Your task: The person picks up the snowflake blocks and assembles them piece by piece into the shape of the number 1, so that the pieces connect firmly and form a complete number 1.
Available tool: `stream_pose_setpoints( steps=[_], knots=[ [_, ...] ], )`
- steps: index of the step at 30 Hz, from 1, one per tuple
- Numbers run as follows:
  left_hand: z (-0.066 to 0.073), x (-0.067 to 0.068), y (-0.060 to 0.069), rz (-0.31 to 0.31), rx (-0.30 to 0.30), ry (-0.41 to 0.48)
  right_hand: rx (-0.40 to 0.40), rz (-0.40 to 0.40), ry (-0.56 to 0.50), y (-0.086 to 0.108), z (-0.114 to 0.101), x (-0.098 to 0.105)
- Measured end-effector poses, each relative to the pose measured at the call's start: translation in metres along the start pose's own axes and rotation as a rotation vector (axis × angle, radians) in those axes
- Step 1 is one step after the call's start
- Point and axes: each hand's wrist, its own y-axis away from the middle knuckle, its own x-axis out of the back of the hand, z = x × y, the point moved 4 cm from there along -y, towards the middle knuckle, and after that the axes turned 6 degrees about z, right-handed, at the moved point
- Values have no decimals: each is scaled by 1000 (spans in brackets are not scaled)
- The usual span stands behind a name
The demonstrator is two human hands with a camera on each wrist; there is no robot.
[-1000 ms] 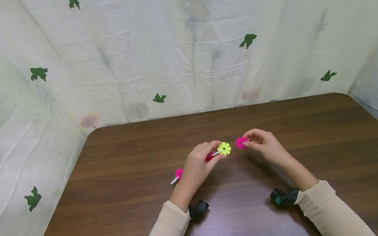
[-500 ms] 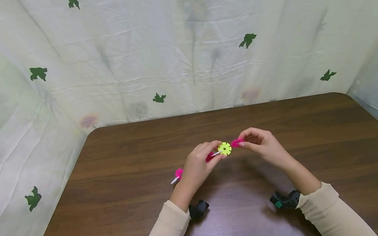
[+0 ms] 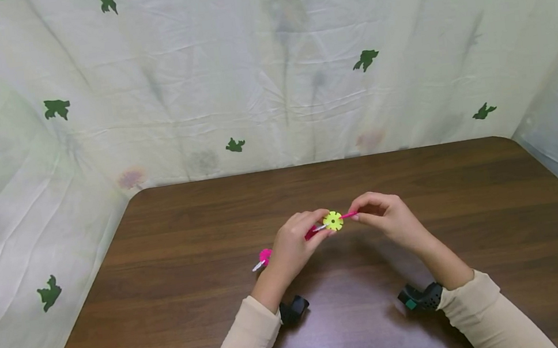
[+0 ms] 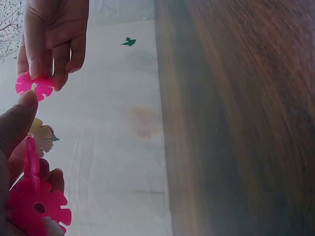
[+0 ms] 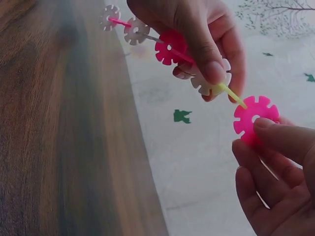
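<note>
A chain of notched plastic discs runs through my left hand (image 3: pixel 295 245), whose thumb and fingers pinch it near the yellow disc (image 3: pixel 333 215). Along the chain in the right wrist view are a pink disc (image 5: pixel 179 43) and a white disc (image 5: pixel 133 35); the left hand partly hides others. My right hand (image 3: pixel 394 219) pinches a pink disc (image 5: pixel 244 119) between thumb and fingers. That pink disc touches the yellow one at the edge, turned crosswise to it. How deep the notches sit in each other, I cannot tell. Both hands are held above the table.
The brown wood-grain table (image 3: pixel 198 323) spreads beneath both arms. A white cloth (image 3: pixel 243 56) with green leaf shapes hangs behind and at the sides. Black wrist devices sit on the left wrist (image 3: pixel 293 310) and the right wrist (image 3: pixel 422 297).
The right hand has brought its pink disc leftward to the yellow disc and turned it from face-on to edge-on. The left hand has stayed almost still.
</note>
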Motion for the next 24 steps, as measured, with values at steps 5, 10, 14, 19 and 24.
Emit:
stream_pose_setpoints(
  steps=[5,10,14,19,24],
  knots=[
    [1,0,1,4,-23,20,13,3,-5,1,-12,-3],
    [2,-2,1,6,-33,31,13,8,-16,1,-12,-3],
    [3,-1,0,12,-30,23,25,16,-19,2,-8,-3],
    [3,-1,-1,12,-15,14,26,18,-10,1,6,-4],
    [4,-1,-1,12,-12,18,30,9,-18,1,14,-4]
  ],
)
